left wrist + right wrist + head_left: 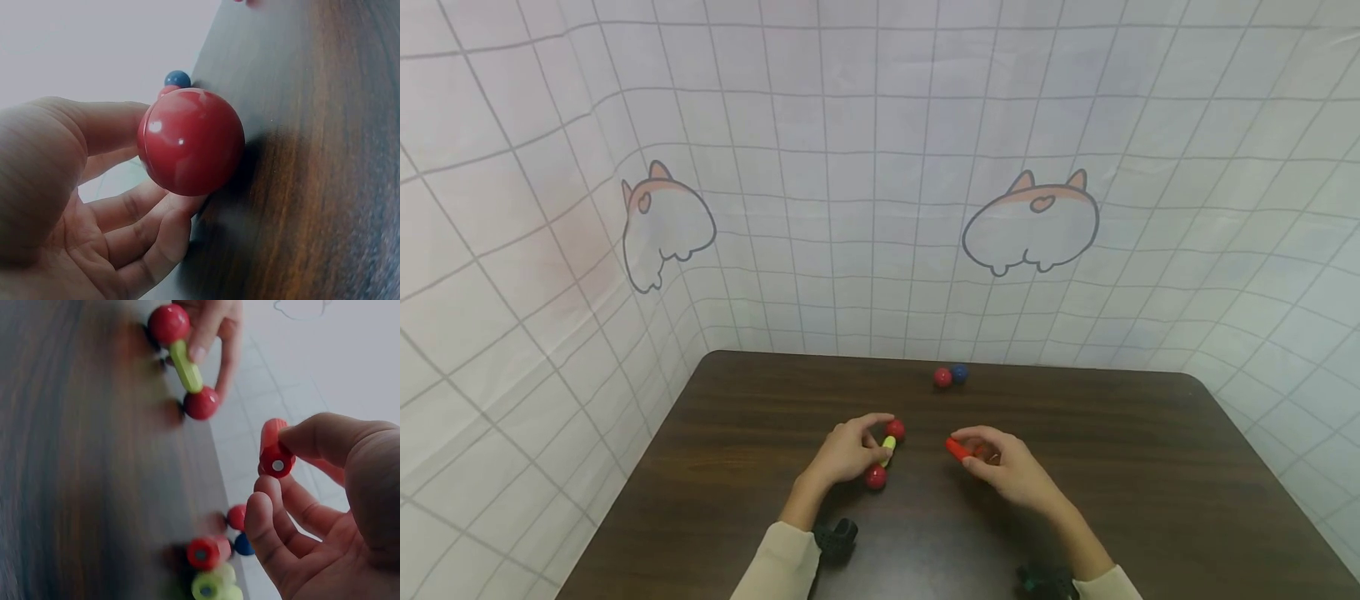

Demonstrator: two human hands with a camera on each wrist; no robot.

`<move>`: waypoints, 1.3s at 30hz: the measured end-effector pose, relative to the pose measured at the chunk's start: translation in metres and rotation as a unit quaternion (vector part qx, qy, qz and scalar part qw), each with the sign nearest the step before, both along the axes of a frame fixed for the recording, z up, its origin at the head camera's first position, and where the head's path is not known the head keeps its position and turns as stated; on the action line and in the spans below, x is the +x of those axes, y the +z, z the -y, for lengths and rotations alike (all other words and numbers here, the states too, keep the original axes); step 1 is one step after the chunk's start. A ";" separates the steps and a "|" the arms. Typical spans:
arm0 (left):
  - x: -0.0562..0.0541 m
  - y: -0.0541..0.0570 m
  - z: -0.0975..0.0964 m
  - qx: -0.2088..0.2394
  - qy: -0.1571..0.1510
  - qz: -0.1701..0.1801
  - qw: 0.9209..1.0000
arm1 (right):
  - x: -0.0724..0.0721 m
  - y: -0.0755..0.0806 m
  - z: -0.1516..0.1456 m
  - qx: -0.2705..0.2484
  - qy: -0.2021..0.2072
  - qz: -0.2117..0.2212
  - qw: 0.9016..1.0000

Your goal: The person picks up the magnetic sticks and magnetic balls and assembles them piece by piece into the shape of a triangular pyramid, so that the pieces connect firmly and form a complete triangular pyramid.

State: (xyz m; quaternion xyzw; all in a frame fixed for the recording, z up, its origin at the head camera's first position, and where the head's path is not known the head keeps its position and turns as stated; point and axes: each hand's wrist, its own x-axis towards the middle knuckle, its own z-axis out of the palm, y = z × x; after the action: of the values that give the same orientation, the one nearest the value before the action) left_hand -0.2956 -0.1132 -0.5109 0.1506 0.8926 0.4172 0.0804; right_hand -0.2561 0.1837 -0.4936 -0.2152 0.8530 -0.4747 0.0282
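A yellow-green rod (185, 367) has a red ball at each end: the near ball (876, 477) and the far ball (895, 429). My left hand (848, 450) pinches this piece, its thumb against the rod and its index finger reaching to the far ball. In the left wrist view one red ball (192, 142) fills the middle and hides the rod. To the right, my right hand (1011, 468) pinches a short red rod (957, 449) between thumb and fingers. A pale round disc shows in the end of this red rod (277, 450) in the right wrist view.
At the dark wooden table's (737, 400) back edge, a red ball (943, 377) sits against a blue ball (959, 374). Another red rod (209, 552) and yellow-green rods (215, 584) lie near the right hand. White gridded cloth (850, 208) hangs behind the table.
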 end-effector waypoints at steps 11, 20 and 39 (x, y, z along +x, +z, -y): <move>-0.001 -0.001 0.001 0.004 0.000 0.005 1.000 | -0.010 0.004 0.036 0.012 -0.034 0.012 0.999; -0.001 0.000 0.000 0.006 0.002 0.005 1.000 | -0.024 -0.004 0.053 0.012 -0.057 0.027 0.998; 0.001 0.002 0.000 0.013 0.007 0.013 1.000 | -0.030 -0.020 0.061 0.042 -0.048 0.054 0.997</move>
State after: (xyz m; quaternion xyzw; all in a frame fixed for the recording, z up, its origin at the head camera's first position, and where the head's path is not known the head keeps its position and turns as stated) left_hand -0.2948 -0.1135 -0.5092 0.1401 0.8870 0.4312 0.0871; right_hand -0.2860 0.1223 -0.5135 -0.1473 0.8785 -0.4504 0.0603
